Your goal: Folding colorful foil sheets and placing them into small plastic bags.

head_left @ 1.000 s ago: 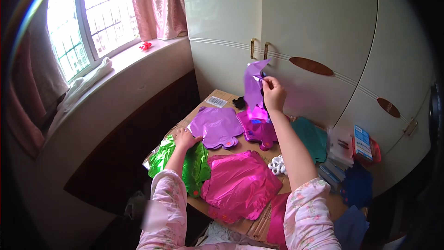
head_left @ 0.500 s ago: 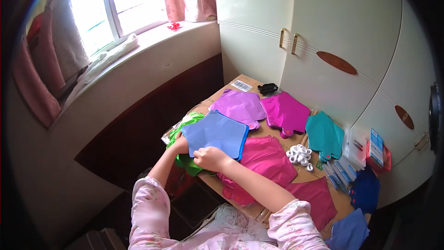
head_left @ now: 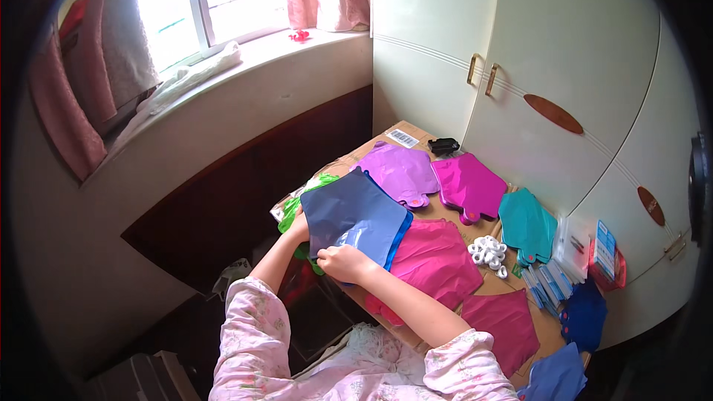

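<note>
A stack of blue, roughly five-sided thin glossy sheets [head_left: 349,212] is held up above the table's left side, its top sheet greyish blue with brighter blue edges below. My left hand [head_left: 298,227] grips it at the left edge, the fingers hidden underneath. My right hand [head_left: 343,262] is closed in a pinch on the near edge. Crumpled green sheets [head_left: 291,215] lie partly hidden behind the left hand. A pile of pink sheets [head_left: 438,260] lies just right of the blue stack.
On the cardboard-covered table [head_left: 486,224] lie purple [head_left: 394,171], magenta [head_left: 469,184] and teal sheets [head_left: 527,224], white rings [head_left: 488,251], small packets [head_left: 548,284] and a red box [head_left: 607,271]. A white wardrobe [head_left: 438,44] stands behind; a windowsill [head_left: 260,52] is at left.
The blue stack has tilted, and its top sheet looks darker and greyer. Both hands remain on it. The whole view has shifted slightly, so the room appears farther right.
</note>
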A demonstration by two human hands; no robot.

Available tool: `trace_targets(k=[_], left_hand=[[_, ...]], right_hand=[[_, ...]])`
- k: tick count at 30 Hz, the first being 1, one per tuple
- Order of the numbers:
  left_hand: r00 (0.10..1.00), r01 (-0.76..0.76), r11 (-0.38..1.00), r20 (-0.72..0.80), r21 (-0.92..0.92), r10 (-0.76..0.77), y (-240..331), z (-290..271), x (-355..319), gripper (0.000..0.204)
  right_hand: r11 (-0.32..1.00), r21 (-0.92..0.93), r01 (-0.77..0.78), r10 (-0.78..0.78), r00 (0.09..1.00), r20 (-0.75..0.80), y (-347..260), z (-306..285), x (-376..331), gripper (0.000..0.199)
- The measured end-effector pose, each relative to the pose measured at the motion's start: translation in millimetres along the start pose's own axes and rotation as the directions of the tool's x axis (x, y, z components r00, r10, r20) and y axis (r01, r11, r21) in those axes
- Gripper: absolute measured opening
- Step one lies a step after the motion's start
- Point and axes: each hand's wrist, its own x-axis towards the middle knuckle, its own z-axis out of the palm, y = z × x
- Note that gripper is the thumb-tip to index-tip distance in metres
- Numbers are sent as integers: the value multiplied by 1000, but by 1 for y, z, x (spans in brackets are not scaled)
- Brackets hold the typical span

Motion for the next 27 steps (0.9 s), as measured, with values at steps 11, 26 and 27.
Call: trace_targets(k=[11, 26, 27], left_hand=[[961, 260, 960, -128, 102, -246, -5, -28, -33, 55], [869, -71, 980, -495, -183, -30, 123, -42, -127, 10], [881, -21, 982, -467, -190, -72, 120, -39, -127, 11]], right_hand=[[948, 220, -232, 233, 972, 22, 1, 14, -10, 12], [467, 707, -531, 623, 765, 164, 13, 7, -7, 21], [471, 708, -526, 621, 768, 157, 14, 7, -7, 21]])
